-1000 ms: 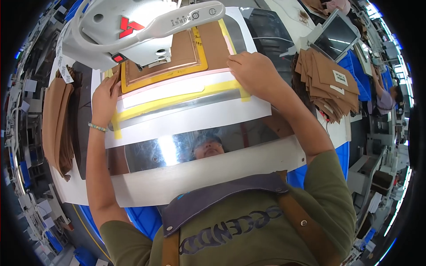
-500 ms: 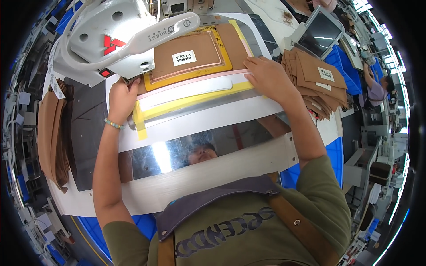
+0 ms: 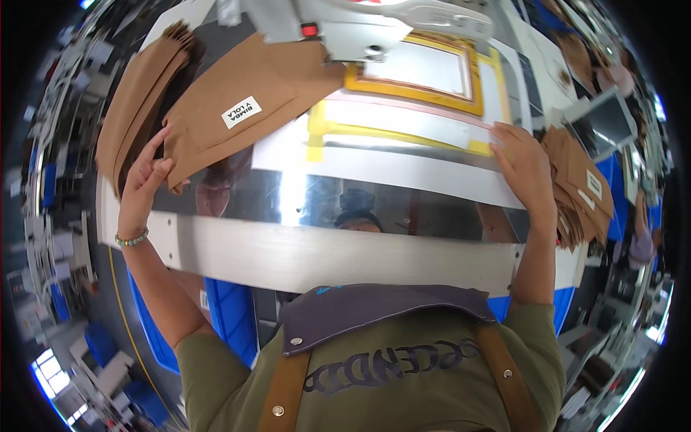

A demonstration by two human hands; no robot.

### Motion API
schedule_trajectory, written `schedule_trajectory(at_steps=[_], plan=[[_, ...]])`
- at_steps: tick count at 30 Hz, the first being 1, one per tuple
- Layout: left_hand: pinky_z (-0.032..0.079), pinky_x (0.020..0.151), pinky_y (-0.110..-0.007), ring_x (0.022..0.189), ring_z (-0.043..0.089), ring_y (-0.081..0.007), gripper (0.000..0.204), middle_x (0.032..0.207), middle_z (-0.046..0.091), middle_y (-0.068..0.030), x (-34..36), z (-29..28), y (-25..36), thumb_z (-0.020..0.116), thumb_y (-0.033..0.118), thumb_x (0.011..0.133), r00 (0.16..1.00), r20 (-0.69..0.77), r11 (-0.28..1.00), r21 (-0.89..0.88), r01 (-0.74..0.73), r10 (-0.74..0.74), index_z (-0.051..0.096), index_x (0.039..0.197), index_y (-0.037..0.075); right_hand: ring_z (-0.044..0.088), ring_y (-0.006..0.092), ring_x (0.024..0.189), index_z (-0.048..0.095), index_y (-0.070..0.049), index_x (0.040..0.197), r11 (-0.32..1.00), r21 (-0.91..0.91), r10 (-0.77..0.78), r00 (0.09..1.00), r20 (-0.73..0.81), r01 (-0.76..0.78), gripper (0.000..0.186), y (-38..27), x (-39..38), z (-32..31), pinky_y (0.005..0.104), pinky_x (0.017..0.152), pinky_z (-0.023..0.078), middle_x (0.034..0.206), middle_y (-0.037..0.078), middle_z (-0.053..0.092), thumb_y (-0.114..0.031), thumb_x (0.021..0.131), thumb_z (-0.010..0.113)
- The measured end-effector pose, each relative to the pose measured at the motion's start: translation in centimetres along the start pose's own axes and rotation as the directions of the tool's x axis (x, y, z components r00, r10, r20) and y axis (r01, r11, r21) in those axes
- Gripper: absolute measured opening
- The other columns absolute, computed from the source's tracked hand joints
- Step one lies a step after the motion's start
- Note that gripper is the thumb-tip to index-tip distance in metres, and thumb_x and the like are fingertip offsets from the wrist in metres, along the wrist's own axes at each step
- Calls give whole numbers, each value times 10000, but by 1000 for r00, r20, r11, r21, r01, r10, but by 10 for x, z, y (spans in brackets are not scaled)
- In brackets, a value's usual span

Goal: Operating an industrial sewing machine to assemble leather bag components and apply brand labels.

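Spreading across the middle of the frame, the white table (image 3: pixel 324 255) carries a shiny metal plate (image 3: pixel 403 207), with the machine (image 3: pixel 360 25) at top centre. A white sheet (image 3: pixel 410 171) lies on the plate, under a taped template (image 3: pixel 403 128). At upper left, the brown piece (image 3: pixel 209 140) slants up toward the machine, its right tip just beside a yellow frame (image 3: pixel 432 101) on the template. A brown stack (image 3: pixel 137 108) stands farther left; a brown pile (image 3: pixel 572 169) lies at right. The left hand (image 3: pixel 147 176) is at the piece's left edge, index finger and thumb apart; whether they clamp it I cannot tell. The right hand (image 3: pixel 524 155) has its fingertips at the template's lower right corner, slightly apart, their grip unclear. A white label (image 3: pixel 241 112) sits on the piece; a beaded bracelet (image 3: pixel 133 239) circles the left wrist.
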State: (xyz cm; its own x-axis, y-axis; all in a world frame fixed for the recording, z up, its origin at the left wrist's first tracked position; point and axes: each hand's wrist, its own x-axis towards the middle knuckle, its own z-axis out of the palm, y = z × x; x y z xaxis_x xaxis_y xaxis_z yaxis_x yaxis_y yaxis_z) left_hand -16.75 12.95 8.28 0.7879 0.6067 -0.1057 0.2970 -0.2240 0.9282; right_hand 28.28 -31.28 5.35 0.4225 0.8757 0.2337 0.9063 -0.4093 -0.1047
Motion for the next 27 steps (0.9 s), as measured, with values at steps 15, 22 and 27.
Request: schedule_trajectory(at_steps=[15, 22, 27], plan=[[443, 1135, -291, 1322, 597, -175, 396, 1423, 675, -85, -14, -2, -77, 749, 130, 999, 743, -657, 982, -187, 3, -128, 711, 1380, 31, 550, 368, 1391, 684, -56, 1378, 876, 296, -386, 921, -44, 381, 421, -77, 41, 53, 466, 1178, 422, 1508, 145, 606, -54, 957, 677], [453, 1149, -313, 1341, 601, -193, 538, 1480, 637, -99, -156, -64, -50, 696, -1, 976, 569, -772, 924, 60, -378, 283, 593, 1504, -2, 508, 344, 1457, 648, -57, 1446, 905, 266, -350, 936, 23, 332, 428, -69, 38, 56, 444, 1234, 362, 1565, 130, 574, -72, 1021, 598], [399, 1233, -351, 1488, 495, -228, 660, 1614, 520, -128, -301, -63, -114, 713, -6, 944, 475, -879, 985, -121, -119, -50, 504, 1570, -28, 451, 327, 1511, 597, -82, 1515, 922, 242, -325, 944, 58, 302, 437, -68, 38, 57, 440, 1276, 313, 1625, 116, 517, -138, 1089, 519]])
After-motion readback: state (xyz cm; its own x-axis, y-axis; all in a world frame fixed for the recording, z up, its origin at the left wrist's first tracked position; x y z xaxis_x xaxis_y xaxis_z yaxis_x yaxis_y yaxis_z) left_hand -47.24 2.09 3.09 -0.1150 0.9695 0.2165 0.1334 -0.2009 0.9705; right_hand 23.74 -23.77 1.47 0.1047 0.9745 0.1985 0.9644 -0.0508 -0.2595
